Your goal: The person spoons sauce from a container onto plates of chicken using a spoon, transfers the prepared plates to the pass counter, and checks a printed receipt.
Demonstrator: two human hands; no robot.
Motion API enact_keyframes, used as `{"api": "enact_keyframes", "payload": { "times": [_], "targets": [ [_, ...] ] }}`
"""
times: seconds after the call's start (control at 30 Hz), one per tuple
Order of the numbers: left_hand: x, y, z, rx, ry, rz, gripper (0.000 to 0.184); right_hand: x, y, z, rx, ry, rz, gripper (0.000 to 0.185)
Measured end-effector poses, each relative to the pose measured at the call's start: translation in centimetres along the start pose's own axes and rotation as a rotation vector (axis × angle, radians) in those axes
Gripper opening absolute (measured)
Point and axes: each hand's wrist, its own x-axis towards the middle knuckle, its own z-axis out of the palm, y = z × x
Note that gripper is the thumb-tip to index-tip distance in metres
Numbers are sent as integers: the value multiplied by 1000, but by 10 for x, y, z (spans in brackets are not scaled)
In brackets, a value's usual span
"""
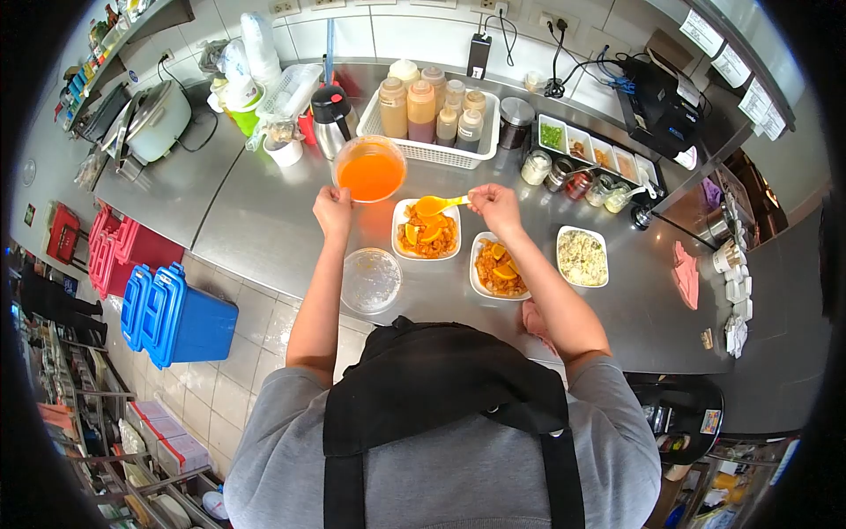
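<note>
- Yellow spoon (434,205) over the front square white bowl (396,236) of saucy pieces and orange slices
- Right hand (496,210) pinching the spoon's handle end
- Left hand (333,210) gripping the edge of a clear tub (368,139) of orange sauce (371,173)
- Clear round lid (372,282) at the steel counter's (256,220) front edge
- Second orange-topped bowl (473,271) beside the right forearm

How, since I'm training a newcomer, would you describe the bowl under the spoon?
On the steel counter, find the white basket of bottles. Below it in view, the right hand holds a yellow spoon over a white bowl of orange food. Unlike the similar bowl to its right, this one sits beneath the spoon.
</note>
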Motion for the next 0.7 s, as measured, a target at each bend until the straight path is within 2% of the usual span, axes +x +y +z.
{"api": "enact_keyframes", "payload": {
  "times": [0.23,0.43,0.7],
  "targets": [
    [-4,8,-9,-3,-38,-51,21,5,-2,22,-175,41,-79,16],
    [-4,5,-7,-73,12,-43,23,11,-12,39,-320,79,-177,15],
    [-3,9,-10,-67,-49,-99,20,9,-19,44,-368,46,-243,15]
  ]
}}
